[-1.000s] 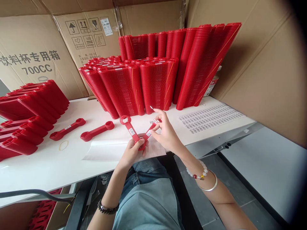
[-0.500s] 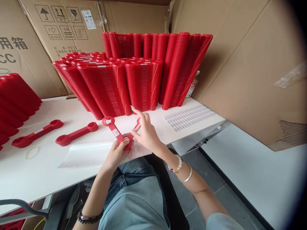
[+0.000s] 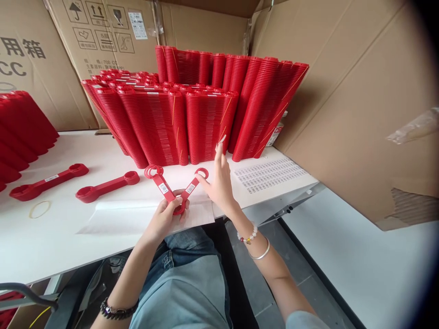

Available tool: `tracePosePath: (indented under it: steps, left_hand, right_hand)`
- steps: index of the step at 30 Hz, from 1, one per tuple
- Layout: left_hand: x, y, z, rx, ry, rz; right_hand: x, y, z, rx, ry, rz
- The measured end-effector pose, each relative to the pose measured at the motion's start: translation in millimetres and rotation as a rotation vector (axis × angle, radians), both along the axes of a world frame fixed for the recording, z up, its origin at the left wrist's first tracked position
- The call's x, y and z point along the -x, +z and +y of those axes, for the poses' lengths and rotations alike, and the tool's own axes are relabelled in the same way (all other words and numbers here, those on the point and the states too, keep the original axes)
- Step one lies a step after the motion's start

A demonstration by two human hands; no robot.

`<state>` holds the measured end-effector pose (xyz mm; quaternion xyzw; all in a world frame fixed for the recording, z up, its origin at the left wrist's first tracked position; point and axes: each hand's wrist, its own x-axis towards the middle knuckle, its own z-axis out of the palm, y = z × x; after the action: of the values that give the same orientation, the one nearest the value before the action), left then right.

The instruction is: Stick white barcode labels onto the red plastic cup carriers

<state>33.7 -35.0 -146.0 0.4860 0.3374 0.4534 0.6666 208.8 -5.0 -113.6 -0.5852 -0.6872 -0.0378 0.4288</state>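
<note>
My left hand [image 3: 163,218] is closed around the lower ends of red plastic ring-ended pieces, fanned into a V above the table edge. The left-leaning red piece [image 3: 158,178] shows more than one layered ring at its top. A white barcode label is on it, and another is on the right-leaning red piece [image 3: 194,182]. My right hand [image 3: 222,185] is open with fingers stretched upward, its thumb by the right-leaning piece's ring. A small pale strip [image 3: 222,138] shows at its fingertip; I cannot tell what it is. The label sheet [image 3: 270,174] lies to its right.
Tall stacks of red pieces [image 3: 154,128] stand behind my hands. Two loose pieces, one labelled [image 3: 50,179] and one with no visible label [image 3: 108,186], lie left beside a rubber band [image 3: 39,209]. White backing paper [image 3: 116,221] lies near the front edge. Cardboard [image 3: 329,91] walls the right.
My right hand has moved up and right, its fingers now pointing upward. The right-leaning piece, partly covered before, now shows its label and ring. My left hand keeps its hold.
</note>
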Motion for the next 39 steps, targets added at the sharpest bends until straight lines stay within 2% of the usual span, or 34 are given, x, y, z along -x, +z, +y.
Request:
tracePosePath:
  steps: [7, 11, 19, 26, 29, 32, 35, 39]
  left_hand:
    - [-1, 2.3, -1, 0.014, 0.042, -0.019]
    - [-1, 1.4, -1, 0.011, 0.018, -0.014]
    - [-1, -4.2, -2, -0.027, 0.039, 0.014]
    - [-4, -3.4, -9, -0.186, 0.056, 0.208]
    - [-4, -2.8, -14, -0.317, -0.003, 0.329]
    - [-5, -0.7, -17, -0.416, -0.098, 0.417]
    - [-6, 2.0, -18, -0.434, -0.135, 0.419]
    - [-5, 3.0, -17, -0.432, -0.151, 0.425]
  right_hand:
    - [13, 1.7, -13, 0.065, 0.136, 0.03]
    - [11, 1.8, -11, 0.065, 0.124, 0.046]
    - [-11, 10.5, -5, -0.081, 0.059, 0.197]
    - [-7, 20.2, -17, -0.298, 0.039, 0.186]
    - [-3, 22.2, -24, -0.373, 0.033, 0.155]
    - [-1, 22.6, -29, -0.353, 0.034, 0.135]
    - [2, 23.0, -33, -0.342, 0.055, 0.127]
    - [6, 27.5, -40, -0.413, 0.076, 0.141]
